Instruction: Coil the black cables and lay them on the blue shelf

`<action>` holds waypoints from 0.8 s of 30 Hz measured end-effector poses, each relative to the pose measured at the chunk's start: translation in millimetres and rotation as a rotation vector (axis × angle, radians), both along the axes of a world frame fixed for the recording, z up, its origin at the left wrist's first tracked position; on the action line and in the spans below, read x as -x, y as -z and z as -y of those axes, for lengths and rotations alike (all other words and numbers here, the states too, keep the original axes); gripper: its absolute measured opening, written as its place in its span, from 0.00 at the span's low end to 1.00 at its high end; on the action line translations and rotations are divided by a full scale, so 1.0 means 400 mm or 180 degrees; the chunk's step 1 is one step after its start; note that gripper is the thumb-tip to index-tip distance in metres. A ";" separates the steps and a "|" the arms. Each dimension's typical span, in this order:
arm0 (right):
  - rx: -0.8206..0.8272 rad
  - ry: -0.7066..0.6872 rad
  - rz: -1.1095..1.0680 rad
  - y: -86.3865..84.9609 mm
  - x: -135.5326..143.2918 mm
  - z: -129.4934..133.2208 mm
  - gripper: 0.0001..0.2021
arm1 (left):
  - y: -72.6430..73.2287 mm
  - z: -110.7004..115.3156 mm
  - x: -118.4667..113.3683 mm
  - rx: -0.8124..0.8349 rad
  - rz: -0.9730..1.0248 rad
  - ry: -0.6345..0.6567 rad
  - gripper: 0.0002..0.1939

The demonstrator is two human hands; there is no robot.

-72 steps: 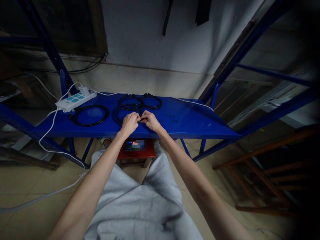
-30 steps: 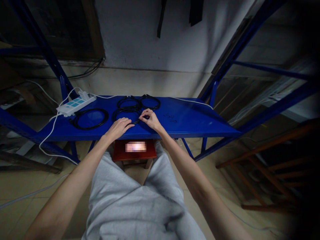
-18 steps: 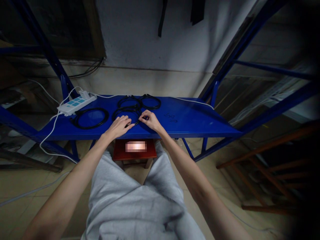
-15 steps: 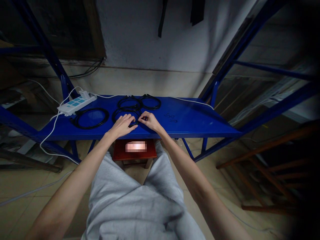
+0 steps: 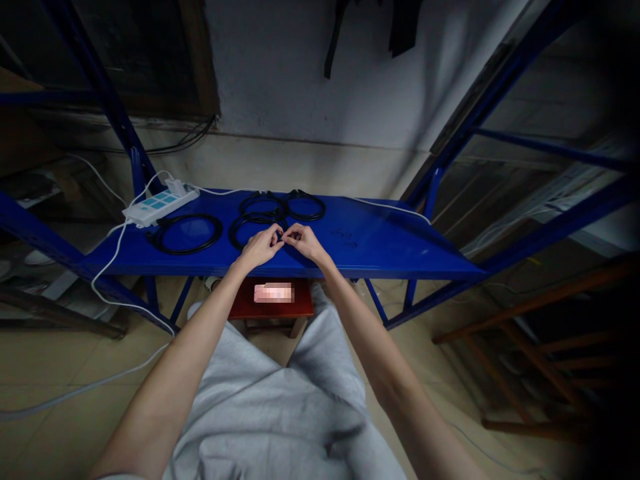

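Note:
Both my hands meet at the front right edge of a coiled black cable (image 5: 235,230) on a blue metal shelf (image 5: 390,250). My left hand (image 5: 261,247) is closed, its thumb and fingertips pinched at the coil and covering its front part. Facing it, my right hand (image 5: 306,243) pinches at the same spot, fingertips almost touching the left ones. The cable runs in under the fingers; any smaller piece there is hidden. Two more black coils, a back-middle one (image 5: 263,195) and a back-right one (image 5: 306,218), lie just behind, partly overlapping.
Left of my hands lies another coiled black cable (image 5: 190,252). A white power strip (image 5: 160,205) with a plugged-in adapter sits at the shelf's left end, its white cord hanging over the front. Below the shelf is a red stool (image 5: 245,303); a wooden rack (image 5: 505,313) stands right.
My left hand has lifted from lying spread over the coil and moved right, closing its fingers beside the right hand's. The right hand stays pinched in about the same place.

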State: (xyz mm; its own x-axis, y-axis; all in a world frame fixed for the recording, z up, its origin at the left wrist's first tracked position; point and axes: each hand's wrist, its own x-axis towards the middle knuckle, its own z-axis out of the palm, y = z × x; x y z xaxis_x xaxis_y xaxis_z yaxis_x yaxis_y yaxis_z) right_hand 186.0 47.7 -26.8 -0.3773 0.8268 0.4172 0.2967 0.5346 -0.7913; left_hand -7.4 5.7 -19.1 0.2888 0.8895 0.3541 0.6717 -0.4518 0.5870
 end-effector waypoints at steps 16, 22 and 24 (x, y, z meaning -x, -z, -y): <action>0.0080 -0.0099 -0.0030 0.008 0.000 -0.001 0.13 | 0.011 -0.022 -0.001 0.0007 0.0425 0.0068 0.07; 0.0092 -0.0116 0.0004 0.005 0.001 -0.001 0.14 | 0.011 -0.018 0.000 0.0090 0.0231 -0.0083 0.07; 0.0118 -0.0108 -0.0002 0.000 0.000 0.002 0.14 | 0.009 -0.016 -0.001 0.0097 0.0118 -0.0112 0.07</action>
